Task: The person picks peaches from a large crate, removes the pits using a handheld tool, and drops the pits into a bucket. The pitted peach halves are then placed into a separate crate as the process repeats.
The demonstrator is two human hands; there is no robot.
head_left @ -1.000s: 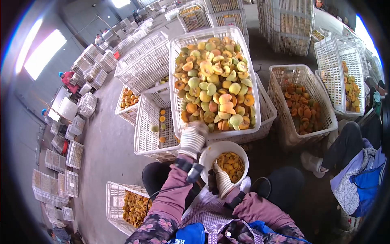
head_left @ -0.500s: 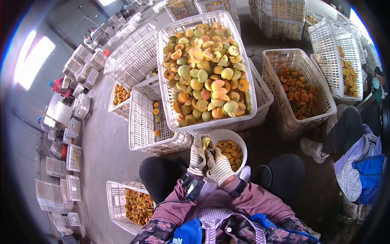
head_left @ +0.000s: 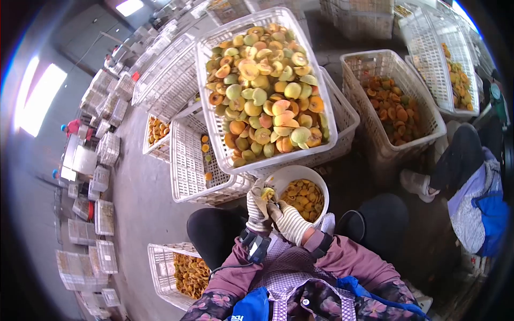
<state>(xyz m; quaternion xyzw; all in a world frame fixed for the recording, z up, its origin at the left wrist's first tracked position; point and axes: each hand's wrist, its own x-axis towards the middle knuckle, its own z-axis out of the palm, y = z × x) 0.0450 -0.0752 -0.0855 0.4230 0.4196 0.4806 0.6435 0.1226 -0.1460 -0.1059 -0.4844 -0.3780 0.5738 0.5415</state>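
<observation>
My left hand [head_left: 257, 207], in a worn whitish glove, is closed around a yellow peach half [head_left: 268, 193]. My right hand [head_left: 292, 220], in a striped glove, is closed close against it; a small dark shape shows between the hands, too hidden to name. Both hands are over the left edge of a white bucket [head_left: 324, 188] between my knees. Yellow fruit pieces [head_left: 303, 198] lie in the bucket. Just beyond it, a large white crate [head_left: 257, 165] stands raised on another, piled with halved peaches [head_left: 262, 101].
Left of the bucket stands a crate [head_left: 184, 176] with a few halves inside. A crate of orange-brown pieces [head_left: 191, 275] is at my lower left. Another crate of halves [head_left: 396, 152] stands at right, near a seated person's leg and shoe [head_left: 418, 184]. Stacked crates line the left side.
The whole view has shifted and turned slightly. Both hands stay together by the bucket, and the peach half sits a little differently in my left fingers.
</observation>
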